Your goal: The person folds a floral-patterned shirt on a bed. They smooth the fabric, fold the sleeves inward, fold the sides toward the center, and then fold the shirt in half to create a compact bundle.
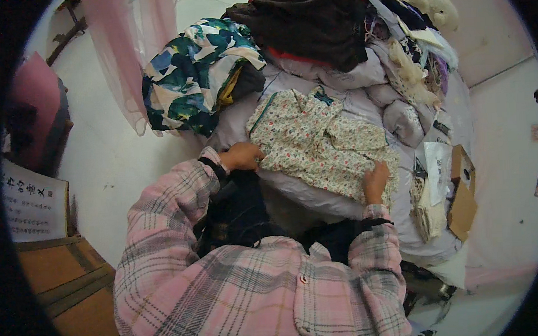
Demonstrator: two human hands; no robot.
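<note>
A cream floral-print garment (312,139) with dark green trim and a green tie at its collar lies spread on the pale lilac bedding (292,196) in front of me. Its collar points away from me, and the cloth is somewhat wrinkled. My left hand (241,156) pinches the garment's near left corner. At the near right part of the hem, my right hand (376,181), slightly blurred, has its fingers closed on the cloth. One sleeve lies folded across towards the right.
A leaf-print cloth bundle (179,82) sits at the bed's left edge. Dark brown clothing (312,26) is heaped at the back, by a plush toy (442,12). Right are a plastic packet (436,169) and an opened cardboard box (464,195). A pink curtain (120,62) hangs left; cardboard boxes (71,284) stand lower left.
</note>
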